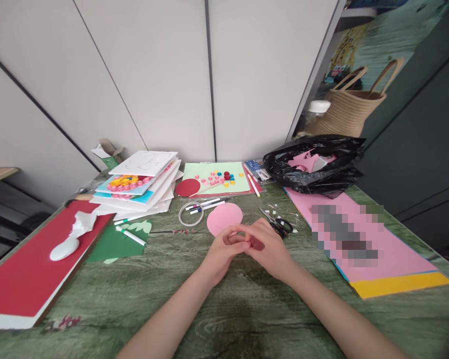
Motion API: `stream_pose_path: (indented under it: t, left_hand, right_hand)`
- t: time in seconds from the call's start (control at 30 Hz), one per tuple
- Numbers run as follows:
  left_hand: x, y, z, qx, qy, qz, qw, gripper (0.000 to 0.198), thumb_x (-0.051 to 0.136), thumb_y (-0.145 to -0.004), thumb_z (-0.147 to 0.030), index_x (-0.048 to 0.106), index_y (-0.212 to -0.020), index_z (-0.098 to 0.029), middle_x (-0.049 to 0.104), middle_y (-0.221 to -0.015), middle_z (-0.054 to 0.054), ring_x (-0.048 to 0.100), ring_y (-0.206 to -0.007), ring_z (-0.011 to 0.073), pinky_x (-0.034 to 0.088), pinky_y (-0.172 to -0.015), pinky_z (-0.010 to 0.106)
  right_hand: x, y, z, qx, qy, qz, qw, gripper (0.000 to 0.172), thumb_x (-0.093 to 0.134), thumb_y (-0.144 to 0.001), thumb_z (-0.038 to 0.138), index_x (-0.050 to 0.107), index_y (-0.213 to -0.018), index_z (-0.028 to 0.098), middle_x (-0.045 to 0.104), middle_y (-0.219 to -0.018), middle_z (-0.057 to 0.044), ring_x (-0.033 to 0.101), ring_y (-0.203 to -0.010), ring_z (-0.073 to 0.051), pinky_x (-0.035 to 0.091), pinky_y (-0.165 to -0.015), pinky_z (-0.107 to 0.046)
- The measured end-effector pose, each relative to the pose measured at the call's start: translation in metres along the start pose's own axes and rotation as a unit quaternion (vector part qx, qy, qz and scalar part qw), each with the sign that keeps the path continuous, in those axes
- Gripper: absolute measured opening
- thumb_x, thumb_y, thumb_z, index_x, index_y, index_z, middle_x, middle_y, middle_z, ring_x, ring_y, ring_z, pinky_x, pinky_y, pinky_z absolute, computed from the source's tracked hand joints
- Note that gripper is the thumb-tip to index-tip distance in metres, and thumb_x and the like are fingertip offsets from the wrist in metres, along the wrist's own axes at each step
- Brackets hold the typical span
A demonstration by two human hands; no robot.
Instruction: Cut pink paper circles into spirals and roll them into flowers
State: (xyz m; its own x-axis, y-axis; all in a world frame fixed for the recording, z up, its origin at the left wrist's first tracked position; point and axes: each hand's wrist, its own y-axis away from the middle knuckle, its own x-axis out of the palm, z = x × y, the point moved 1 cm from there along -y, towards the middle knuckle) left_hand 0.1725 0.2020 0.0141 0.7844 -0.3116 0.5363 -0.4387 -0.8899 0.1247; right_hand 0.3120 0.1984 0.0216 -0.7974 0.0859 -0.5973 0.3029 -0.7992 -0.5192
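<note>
My left hand (222, 254) and my right hand (270, 248) meet above the middle of the table, fingertips pressed together. Their fingers are curled and closed, and whatever lies between them is hidden or too small to name. Just beyond my hands a pink paper circle (224, 217) lies flat, its near edge close to my left fingers. Black-handled scissors (283, 228) rest beyond my right hand, with small white scraps (272, 205) around them. A roll of tape (191, 214) and several markers (205, 205) lie to the left of the circle.
Small coloured paper pieces (214, 178) and a red circle (188, 188) lie on a light green sheet (194, 170) at the back. Stacked white boards (142, 162) and red card (26, 259) are left. A black bag (284, 162) and pink sheets (392, 244) are right.
</note>
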Motion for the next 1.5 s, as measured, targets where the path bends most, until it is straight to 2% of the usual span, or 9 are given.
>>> stream_pose_path:
  t: [0.13,0.3,0.5,0.67,0.83,0.97,1.1,1.27,1.5]
  left_hand:
    - [-0.002,-0.001,-0.002,0.005,0.014,-0.016,1.0,0.034,0.075,-0.061,-0.019,0.062,-0.093,-0.015,0.066,-0.076,0.005,0.062,-0.075,0.0163,0.043,-0.076,0.03]
    - [-0.005,-0.002,-0.005,0.01,0.02,-0.012,1.0,0.033,0.069,-0.068,-0.02,0.061,-0.099,-0.015,0.067,-0.085,0.007,0.062,-0.076,0.0169,0.046,-0.071,0.029]
    - [-0.008,-0.004,-0.003,0.032,-0.046,-0.017,0.998,0.029,0.07,-0.067,-0.023,0.061,-0.094,-0.014,0.068,-0.08,0.007,0.063,-0.078,0.0198,0.048,-0.07,0.032]
    - [-0.008,-0.004,-0.002,0.012,-0.025,-0.024,0.999,0.035,0.072,-0.066,-0.023,0.061,-0.098,-0.014,0.067,-0.078,0.006,0.063,-0.074,0.0186,0.048,-0.071,0.034]
    - [-0.005,-0.003,0.004,0.001,0.018,-0.016,1.0,0.028,0.071,-0.066,-0.017,0.062,-0.092,-0.014,0.067,-0.081,0.006,0.063,-0.079,0.0184,0.045,-0.078,0.032]
    - [-0.004,-0.003,0.005,0.006,0.026,-0.014,1.0,0.024,0.068,-0.069,-0.015,0.062,-0.091,-0.014,0.067,-0.083,0.007,0.062,-0.082,0.0182,0.043,-0.08,0.031]
    - [-0.005,-0.003,0.002,0.004,0.023,-0.027,0.999,0.026,0.068,-0.068,-0.015,0.061,-0.093,-0.014,0.068,-0.083,0.007,0.063,-0.08,0.0167,0.043,-0.078,0.029]
    - [-0.009,-0.005,-0.001,0.007,0.006,-0.048,0.999,0.031,0.068,-0.07,-0.018,0.06,-0.1,-0.015,0.069,-0.086,0.007,0.063,-0.077,0.0157,0.045,-0.074,0.028]
    - [-0.009,-0.005,-0.004,0.047,-0.059,-0.033,0.997,0.032,0.067,-0.072,-0.019,0.058,-0.102,-0.014,0.069,-0.09,0.011,0.063,-0.086,0.0208,0.046,-0.077,0.033]
  right_hand:
    - [-0.003,-0.001,0.003,0.019,-0.008,0.013,1.0,0.041,0.058,-0.078,0.011,0.058,-0.114,0.03,0.061,-0.082,-0.002,0.052,-0.082,-0.018,0.045,-0.073,-0.032]
    - [-0.008,-0.003,0.006,0.027,-0.036,0.014,0.999,0.044,0.056,-0.08,0.012,0.054,-0.119,0.032,0.063,-0.092,-0.002,0.053,-0.089,-0.018,0.044,-0.079,-0.034]
    - [-0.008,-0.004,0.004,0.015,-0.024,0.091,0.995,0.053,0.048,-0.081,0.005,0.047,-0.127,0.033,0.063,-0.096,-0.003,0.053,-0.094,-0.017,0.044,-0.082,-0.033]
    - [-0.004,-0.003,-0.001,0.042,-0.007,0.043,0.998,0.047,0.053,-0.079,0.009,0.054,-0.12,0.032,0.063,-0.088,-0.003,0.053,-0.089,-0.019,0.047,-0.077,-0.034]
    - [0.003,-0.001,-0.003,0.024,0.008,0.004,1.0,0.046,0.057,-0.077,0.008,0.058,-0.116,0.032,0.063,-0.081,-0.003,0.05,-0.085,-0.021,0.046,-0.073,-0.035]
    - [0.005,0.0,-0.003,0.017,0.017,-0.001,1.0,0.044,0.057,-0.078,0.007,0.059,-0.114,0.032,0.061,-0.081,-0.003,0.049,-0.084,-0.02,0.046,-0.073,-0.034]
    - [0.003,0.0,-0.004,0.03,-0.006,0.002,1.0,0.04,0.058,-0.08,0.014,0.057,-0.116,0.031,0.062,-0.082,-0.003,0.051,-0.085,-0.02,0.046,-0.073,-0.033]
    - [0.0,-0.001,-0.005,0.042,-0.036,-0.009,0.998,0.041,0.059,-0.079,0.015,0.056,-0.117,0.03,0.062,-0.095,-0.003,0.053,-0.092,-0.019,0.046,-0.08,-0.034]
    - [-0.001,-0.003,-0.002,0.052,-0.049,0.028,0.997,0.044,0.055,-0.081,0.01,0.055,-0.118,0.033,0.06,-0.096,-0.002,0.053,-0.093,-0.017,0.045,-0.08,-0.031]
